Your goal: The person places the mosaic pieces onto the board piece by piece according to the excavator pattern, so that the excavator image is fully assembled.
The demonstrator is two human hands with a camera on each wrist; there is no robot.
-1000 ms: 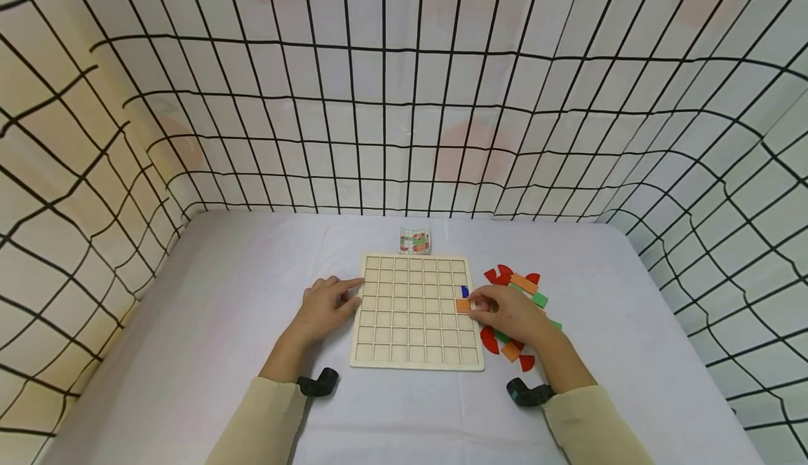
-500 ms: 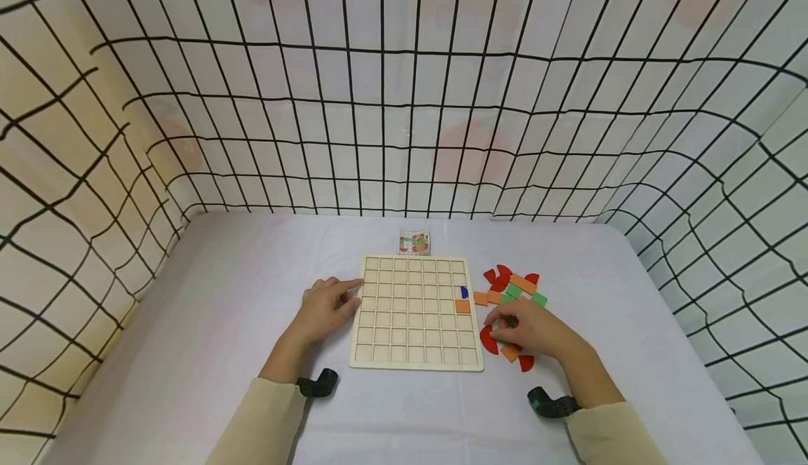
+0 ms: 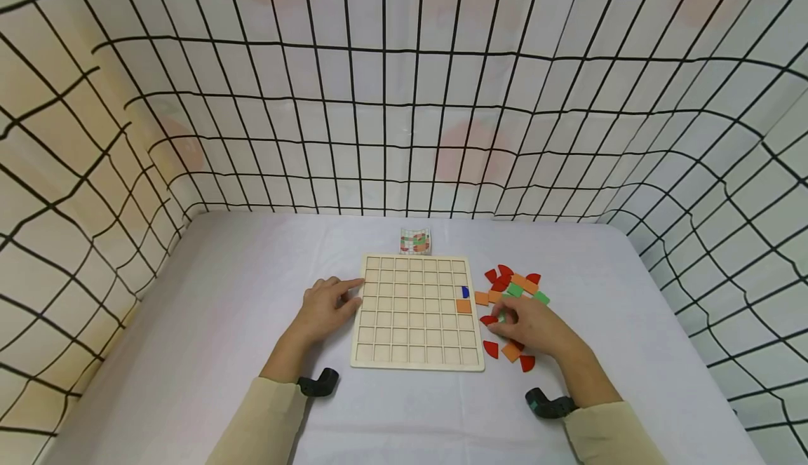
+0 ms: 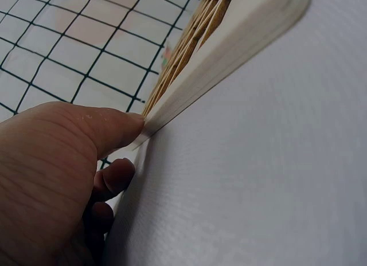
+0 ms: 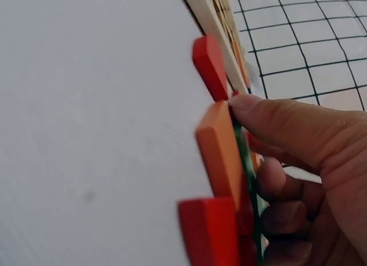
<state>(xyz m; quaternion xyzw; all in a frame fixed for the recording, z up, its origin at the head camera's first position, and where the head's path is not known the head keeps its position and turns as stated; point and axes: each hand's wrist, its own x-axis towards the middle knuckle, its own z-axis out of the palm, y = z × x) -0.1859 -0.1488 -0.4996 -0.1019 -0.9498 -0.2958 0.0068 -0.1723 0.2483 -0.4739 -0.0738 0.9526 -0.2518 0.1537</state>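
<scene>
A pale wooden grid board (image 3: pixel 416 367) lies flat on the white cloth. At its left edge rests my left hand (image 3: pixel 325 308), index finger and thumb touching the rim; the left wrist view shows the thumb (image 4: pixel 117 125) against the board's side. On the board's right column sit a blue piece (image 3: pixel 465 292) and an orange square (image 3: pixel 463 306). Just right of the board, my right hand (image 3: pixel 530 325) pinches a red quarter-circle piece (image 3: pixel 487 320) between thumb and fingers, low over the loose pieces. Its fingers partly hide green pieces below.
Loose red, orange and green pieces lie right of the board, among them an orange square (image 3: pixel 511 352) and a red quarter-circle (image 3: pixel 490 349). A small patterned card (image 3: pixel 414 241) stands behind the board. Black wire mesh (image 3: pixel 410 146) surrounds the table's back and sides.
My right hand let go of the orange square on the board and moved right to the loose pieces. A red quarter-circle has since shifted away from its neighbour. The left hand stays put.
</scene>
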